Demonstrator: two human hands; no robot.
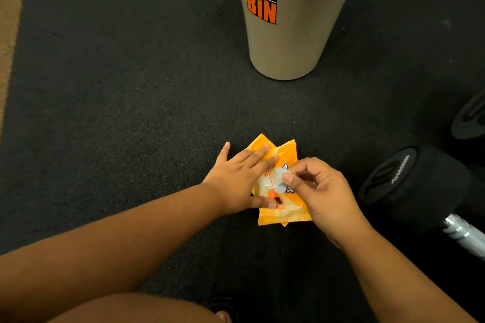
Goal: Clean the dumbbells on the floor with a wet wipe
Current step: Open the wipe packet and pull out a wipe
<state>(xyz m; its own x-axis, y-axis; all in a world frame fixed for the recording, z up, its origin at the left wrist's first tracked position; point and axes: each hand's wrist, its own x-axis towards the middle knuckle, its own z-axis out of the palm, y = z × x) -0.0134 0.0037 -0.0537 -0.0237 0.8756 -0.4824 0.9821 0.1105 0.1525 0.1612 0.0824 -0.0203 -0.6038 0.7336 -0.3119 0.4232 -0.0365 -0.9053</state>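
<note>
An orange wet wipe pack (286, 214) lies on the black rubber floor, low and centre. My left hand (236, 181) lies flat on its left side with fingers spread, pressing it down. My right hand (319, 190) pinches the pack's clear round seal flap (278, 178) between thumb and forefinger. A black dumbbell (412, 186) with a chrome handle (464, 235) lies on the floor just right of my right hand. A second dumbbell's black head (469, 118) shows at the right edge.
A beige dust bin (301, 34) with an orange and black label stands on the floor beyond the pack. A tan strip of flooring (9, 21) runs along the left edge. My knee and a sandalled foot (223, 313) show at the bottom.
</note>
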